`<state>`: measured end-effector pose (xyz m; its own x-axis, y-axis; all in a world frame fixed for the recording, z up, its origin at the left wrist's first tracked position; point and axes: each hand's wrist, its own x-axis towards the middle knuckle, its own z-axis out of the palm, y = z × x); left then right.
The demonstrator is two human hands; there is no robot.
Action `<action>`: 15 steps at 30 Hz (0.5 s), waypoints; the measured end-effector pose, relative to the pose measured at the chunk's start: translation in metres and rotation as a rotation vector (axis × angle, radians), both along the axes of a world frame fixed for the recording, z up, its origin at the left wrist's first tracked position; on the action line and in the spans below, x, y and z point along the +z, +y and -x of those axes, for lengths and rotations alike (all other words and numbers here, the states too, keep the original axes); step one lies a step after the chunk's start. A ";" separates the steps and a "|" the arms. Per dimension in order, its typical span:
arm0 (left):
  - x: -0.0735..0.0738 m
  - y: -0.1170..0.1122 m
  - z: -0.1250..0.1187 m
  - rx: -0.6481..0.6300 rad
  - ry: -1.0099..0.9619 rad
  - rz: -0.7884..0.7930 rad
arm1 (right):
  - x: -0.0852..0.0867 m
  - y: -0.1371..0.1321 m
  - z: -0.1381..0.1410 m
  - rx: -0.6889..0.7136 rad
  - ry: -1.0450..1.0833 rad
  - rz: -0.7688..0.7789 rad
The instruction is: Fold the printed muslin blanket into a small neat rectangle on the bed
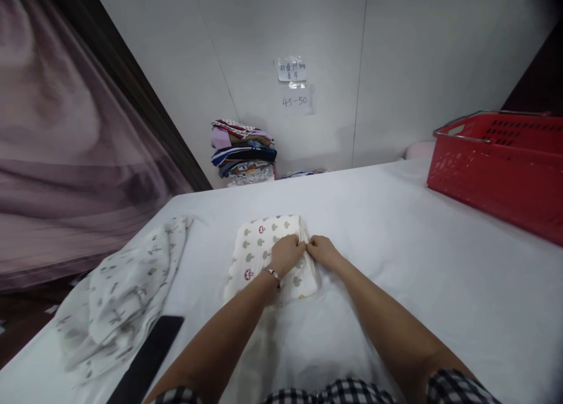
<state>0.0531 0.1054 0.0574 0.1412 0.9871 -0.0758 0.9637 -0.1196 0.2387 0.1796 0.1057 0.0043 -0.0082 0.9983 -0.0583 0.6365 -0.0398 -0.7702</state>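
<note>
A white cloth (257, 240) printed with grey and red mushroom shapes lies folded in a thick, flat bundle on the white-covered table. My left hand (287, 253) rests over its right part, fingers closed on the layers near the right edge. From the other side, my right hand (323, 251) pinches the same edge of the cloth. The fingertips of both hands nearly meet there. Part of the cloth is hidden beneath my left hand and wrist.
A crumpled white patterned cloth (127, 292) lies at the left table edge, beside a long black flat strip (147, 360). At right stands a red basket (492, 169) with metal handles. Behind the table, folded fabrics (244, 152) are stacked against the wall.
</note>
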 end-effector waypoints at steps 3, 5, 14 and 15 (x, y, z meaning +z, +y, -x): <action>-0.001 0.000 -0.002 0.006 0.010 -0.002 | -0.001 0.000 0.000 -0.016 -0.017 -0.004; -0.003 0.001 -0.001 0.013 0.000 0.007 | -0.001 0.000 0.000 -0.045 -0.020 0.010; -0.011 0.002 0.003 0.043 -0.051 0.004 | 0.005 0.000 0.002 -0.078 0.089 0.031; -0.011 0.002 0.003 0.042 -0.053 0.004 | 0.005 0.000 0.003 -0.083 0.108 0.031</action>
<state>0.0498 0.1077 0.0464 0.1031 0.9920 -0.0730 0.9540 -0.0779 0.2896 0.1770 0.1057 0.0090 0.0665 0.9935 -0.0928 0.5432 -0.1140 -0.8319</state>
